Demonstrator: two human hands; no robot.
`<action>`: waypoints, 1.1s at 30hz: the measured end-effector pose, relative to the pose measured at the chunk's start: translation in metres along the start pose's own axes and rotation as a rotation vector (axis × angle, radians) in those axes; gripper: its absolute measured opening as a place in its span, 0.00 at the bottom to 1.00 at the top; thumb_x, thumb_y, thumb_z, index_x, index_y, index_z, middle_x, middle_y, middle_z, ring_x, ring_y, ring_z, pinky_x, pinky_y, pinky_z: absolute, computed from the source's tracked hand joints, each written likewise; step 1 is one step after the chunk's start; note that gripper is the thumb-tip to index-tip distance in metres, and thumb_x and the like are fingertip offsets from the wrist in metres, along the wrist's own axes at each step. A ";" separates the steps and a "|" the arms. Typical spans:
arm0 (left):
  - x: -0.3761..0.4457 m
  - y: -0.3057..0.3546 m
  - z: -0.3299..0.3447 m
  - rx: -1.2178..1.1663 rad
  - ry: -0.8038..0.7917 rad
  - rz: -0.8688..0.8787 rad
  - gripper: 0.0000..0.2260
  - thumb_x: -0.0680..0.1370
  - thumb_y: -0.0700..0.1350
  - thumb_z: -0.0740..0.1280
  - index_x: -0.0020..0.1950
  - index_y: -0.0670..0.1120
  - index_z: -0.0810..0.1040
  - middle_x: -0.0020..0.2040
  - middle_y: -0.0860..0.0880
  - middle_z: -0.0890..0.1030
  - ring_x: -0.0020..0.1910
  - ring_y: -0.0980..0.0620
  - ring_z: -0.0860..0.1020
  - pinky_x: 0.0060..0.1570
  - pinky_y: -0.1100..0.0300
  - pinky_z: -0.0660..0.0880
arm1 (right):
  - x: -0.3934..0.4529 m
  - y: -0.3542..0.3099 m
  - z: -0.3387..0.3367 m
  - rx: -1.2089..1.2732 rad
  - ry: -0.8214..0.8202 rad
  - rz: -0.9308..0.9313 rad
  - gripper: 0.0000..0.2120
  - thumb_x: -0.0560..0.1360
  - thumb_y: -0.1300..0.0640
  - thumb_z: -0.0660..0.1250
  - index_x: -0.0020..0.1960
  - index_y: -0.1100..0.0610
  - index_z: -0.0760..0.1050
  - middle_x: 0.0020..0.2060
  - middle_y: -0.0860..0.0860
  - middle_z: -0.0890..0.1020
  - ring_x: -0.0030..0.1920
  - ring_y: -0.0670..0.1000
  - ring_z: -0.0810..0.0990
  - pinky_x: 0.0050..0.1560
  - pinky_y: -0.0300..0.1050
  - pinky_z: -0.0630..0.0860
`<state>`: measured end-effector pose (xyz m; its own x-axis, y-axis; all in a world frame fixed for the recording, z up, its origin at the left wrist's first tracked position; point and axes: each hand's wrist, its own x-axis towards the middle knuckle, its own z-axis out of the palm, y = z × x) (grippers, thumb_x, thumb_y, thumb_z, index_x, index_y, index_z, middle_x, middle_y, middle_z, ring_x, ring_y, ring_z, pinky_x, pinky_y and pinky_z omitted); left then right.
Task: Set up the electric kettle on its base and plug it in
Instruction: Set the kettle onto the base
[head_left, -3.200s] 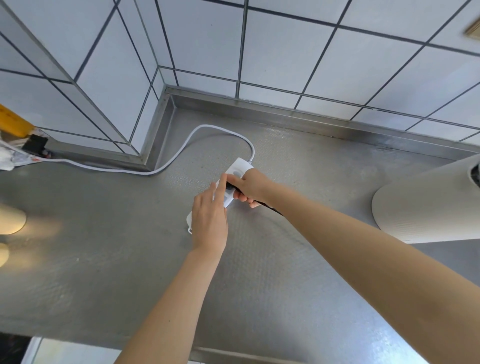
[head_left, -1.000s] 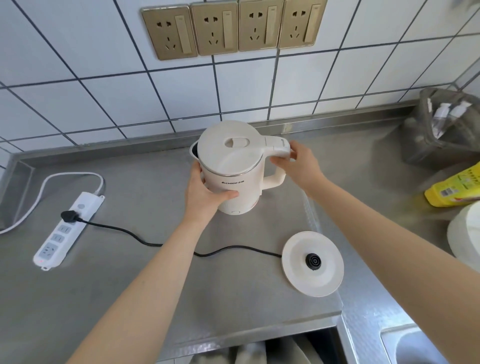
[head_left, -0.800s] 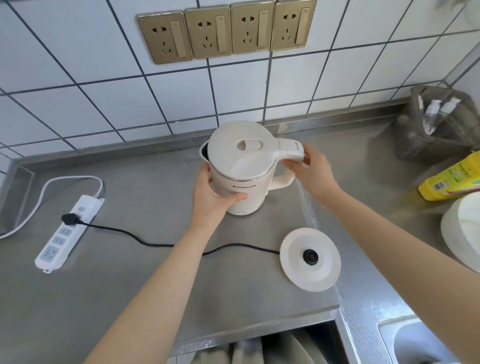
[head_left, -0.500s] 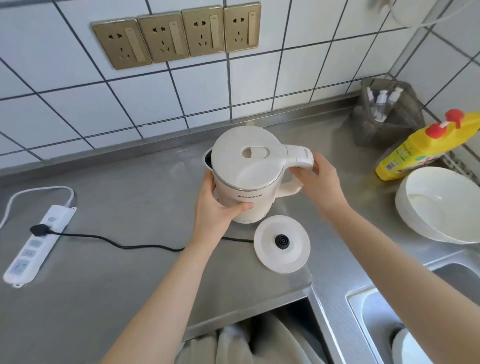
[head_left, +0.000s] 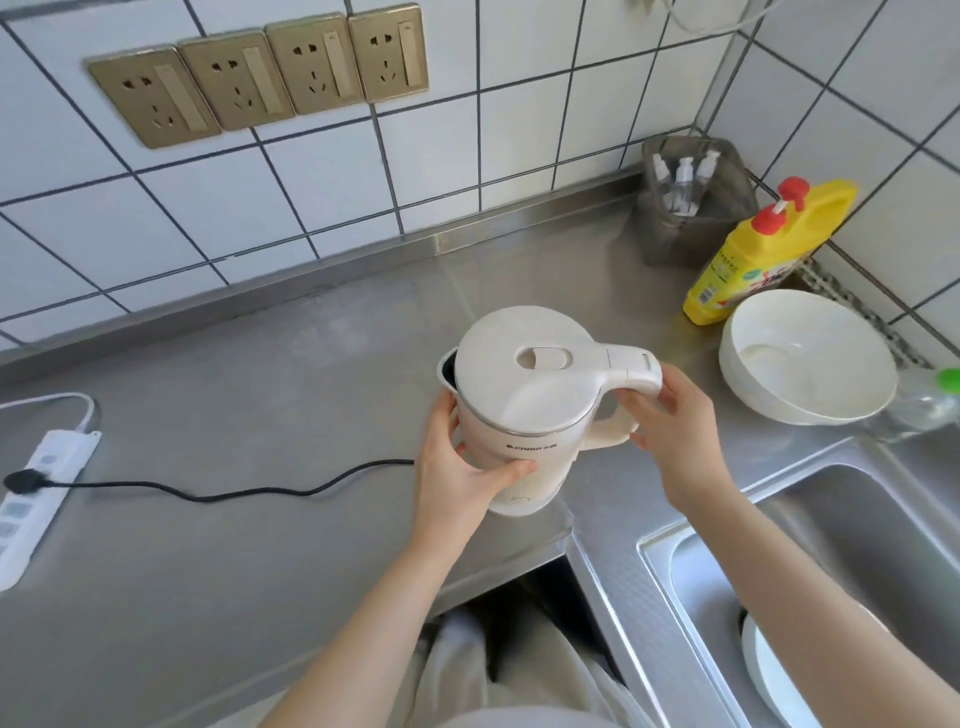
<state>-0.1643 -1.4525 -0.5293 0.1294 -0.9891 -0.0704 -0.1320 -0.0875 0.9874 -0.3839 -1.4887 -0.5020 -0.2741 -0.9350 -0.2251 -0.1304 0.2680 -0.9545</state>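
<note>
A: Worktop (head_left: 218, 561): what has changed?
B: Kettle (head_left: 524, 400) now stands over the spot where the round base lay half a second ago; base no longer seen, so seating cannot be told.
A: Hands?
B: Left hand (head_left: 457, 467), fingers curled round the kettle's body; right hand (head_left: 670, 431) grips the handle.
A: Cord?
B: Black cord (head_left: 249, 491) runs behind the left hand; its plug (head_left: 23, 480) sits in the power strip (head_left: 36, 499), cut off at the left edge.
</note>
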 end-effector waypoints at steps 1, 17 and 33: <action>-0.001 -0.001 0.001 0.008 0.004 0.008 0.44 0.57 0.47 0.84 0.69 0.60 0.68 0.66 0.62 0.75 0.65 0.61 0.75 0.61 0.51 0.77 | -0.002 0.003 -0.001 0.015 0.002 -0.005 0.11 0.68 0.45 0.70 0.51 0.40 0.79 0.41 0.40 0.83 0.43 0.45 0.78 0.47 0.52 0.76; -0.017 -0.007 -0.001 0.111 0.023 0.081 0.44 0.56 0.52 0.83 0.67 0.66 0.65 0.65 0.61 0.74 0.67 0.57 0.73 0.61 0.63 0.73 | -0.014 0.015 -0.002 0.006 -0.002 -0.057 0.11 0.72 0.47 0.71 0.54 0.42 0.79 0.49 0.39 0.84 0.50 0.37 0.81 0.51 0.44 0.76; -0.004 -0.028 0.004 0.114 -0.087 0.002 0.48 0.57 0.47 0.83 0.71 0.61 0.63 0.67 0.57 0.74 0.68 0.54 0.73 0.64 0.43 0.74 | 0.002 0.023 0.002 -0.143 -0.007 -0.002 0.06 0.74 0.56 0.67 0.51 0.51 0.77 0.46 0.51 0.82 0.51 0.56 0.79 0.55 0.59 0.75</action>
<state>-0.1650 -1.4463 -0.5569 0.0438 -0.9954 -0.0853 -0.2437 -0.0934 0.9653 -0.3852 -1.4851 -0.5245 -0.2669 -0.9370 -0.2254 -0.2650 0.2963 -0.9176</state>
